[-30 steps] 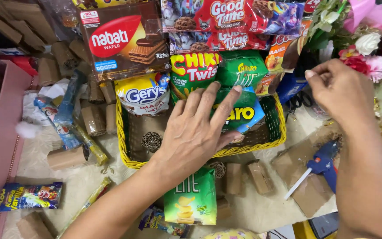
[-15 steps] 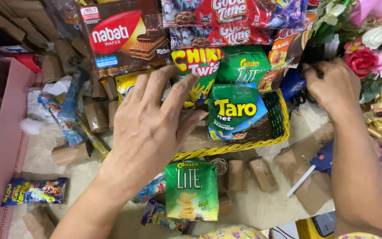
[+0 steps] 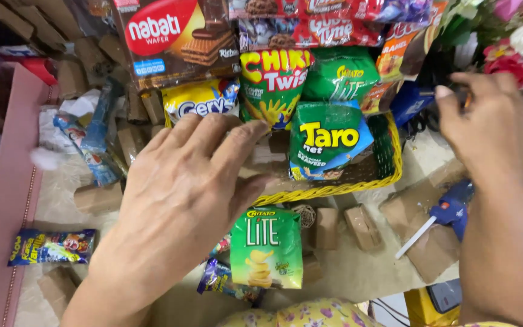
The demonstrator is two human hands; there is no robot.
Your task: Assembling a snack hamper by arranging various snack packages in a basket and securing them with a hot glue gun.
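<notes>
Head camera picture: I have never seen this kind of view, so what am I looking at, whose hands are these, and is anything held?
There is one picture, from a camera worn on a person's head, looking down at their own bare hands. The left hand is spread open above the yellow basket, which holds snack packets such as a green-and-blue seaweed snack bag. It grips nothing. The right hand reaches toward the flowers; its fingers are curled, but what they hold, if anything, is hidden. On the surface lie a green chip bag, a blue glue gun and small brown blocks.
</notes>
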